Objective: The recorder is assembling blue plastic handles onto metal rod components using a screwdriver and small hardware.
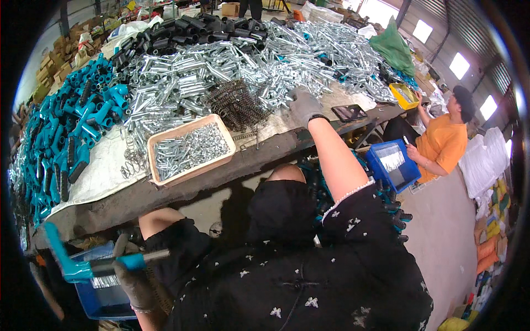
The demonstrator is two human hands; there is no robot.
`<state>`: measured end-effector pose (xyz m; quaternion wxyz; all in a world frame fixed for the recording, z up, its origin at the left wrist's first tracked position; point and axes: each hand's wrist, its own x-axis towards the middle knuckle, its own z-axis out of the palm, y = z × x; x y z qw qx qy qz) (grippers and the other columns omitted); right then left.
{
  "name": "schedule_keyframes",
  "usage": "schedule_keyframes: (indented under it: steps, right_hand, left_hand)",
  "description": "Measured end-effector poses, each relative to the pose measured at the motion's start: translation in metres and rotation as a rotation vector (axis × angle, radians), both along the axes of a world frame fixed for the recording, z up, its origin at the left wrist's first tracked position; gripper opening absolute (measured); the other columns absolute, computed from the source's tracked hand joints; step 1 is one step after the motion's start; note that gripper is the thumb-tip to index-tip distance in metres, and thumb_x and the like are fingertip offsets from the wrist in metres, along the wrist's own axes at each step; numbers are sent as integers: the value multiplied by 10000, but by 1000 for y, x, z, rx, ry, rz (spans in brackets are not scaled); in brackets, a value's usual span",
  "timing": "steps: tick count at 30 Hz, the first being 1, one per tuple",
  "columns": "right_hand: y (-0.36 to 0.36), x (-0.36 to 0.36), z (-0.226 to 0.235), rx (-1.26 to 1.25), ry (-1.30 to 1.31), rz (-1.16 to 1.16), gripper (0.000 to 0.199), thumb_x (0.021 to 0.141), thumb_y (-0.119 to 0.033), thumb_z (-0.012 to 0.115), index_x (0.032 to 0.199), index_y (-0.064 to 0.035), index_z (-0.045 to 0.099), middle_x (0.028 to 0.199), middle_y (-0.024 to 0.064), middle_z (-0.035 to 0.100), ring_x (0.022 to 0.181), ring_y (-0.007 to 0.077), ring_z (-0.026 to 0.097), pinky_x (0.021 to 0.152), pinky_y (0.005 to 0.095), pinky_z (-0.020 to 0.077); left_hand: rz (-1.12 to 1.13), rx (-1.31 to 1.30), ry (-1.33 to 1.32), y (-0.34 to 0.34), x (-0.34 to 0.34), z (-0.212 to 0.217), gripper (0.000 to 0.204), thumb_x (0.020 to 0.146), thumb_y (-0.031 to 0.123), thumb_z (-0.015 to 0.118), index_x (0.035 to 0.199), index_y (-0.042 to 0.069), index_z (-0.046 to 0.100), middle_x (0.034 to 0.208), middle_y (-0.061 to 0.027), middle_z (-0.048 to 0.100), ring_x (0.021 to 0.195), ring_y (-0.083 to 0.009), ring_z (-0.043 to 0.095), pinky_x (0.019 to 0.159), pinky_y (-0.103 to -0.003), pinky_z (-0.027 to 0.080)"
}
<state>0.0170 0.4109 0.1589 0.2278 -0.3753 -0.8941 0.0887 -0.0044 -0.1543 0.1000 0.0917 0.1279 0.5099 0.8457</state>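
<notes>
1. Surface (182, 185) ran across mid-frame, heaped with silver metal tubes (221, 66); best to pick from the heap's near edge, not dig.
2. Right hand (303, 105), gloved, reached up-centre onto the tubes; grip on any tube could not be told.
3. Left hand (132, 281), gloved, at lower left, was closed round the teal handle assembly (83, 265); it needed holding level, rod end clear.

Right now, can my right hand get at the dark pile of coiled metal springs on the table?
Probably yes: the gloved right hand is already stretched over the table edge beside the pile of coiled springs, with nothing between them.
</notes>
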Motion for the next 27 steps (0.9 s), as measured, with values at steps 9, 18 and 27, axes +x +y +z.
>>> schedule_keyframes:
  steps: [9, 18, 27]
  right_hand:
    - [-49, 8, -12, -865, 767, 351, 373, 896, -227, 645, 1171, 25, 650, 969, 91, 669, 893, 165, 632, 803, 298, 501]
    - [-292, 71, -56, -620, 404, 1021, 247, 787, -72, 788, 1019, -51, 705, 993, 105, 671, 927, 258, 651, 812, 344, 512]
    - [-300, 88, -68, -1099, 286, 836, 261, 888, -114, 732, 1127, -37, 660, 893, 68, 640, 771, 167, 621, 695, 297, 512]
  left_hand:
    - [-395, 257, -424, -1, 23, -41, 633, 958, 556, 566, 1409, 120, 476, 1445, -91, 484, 1322, -243, 473, 1048, -371, 465]
    - [-532, 194, -469, 38, 7, -36, 611, 927, 468, 668, 1402, 154, 448, 1393, -74, 493, 1252, -207, 505, 980, -307, 523]
    - [-482, -35, -197, 27, 20, -54, 586, 872, 461, 729, 1274, 127, 464, 1311, -178, 555, 1141, -281, 599, 973, -438, 527]
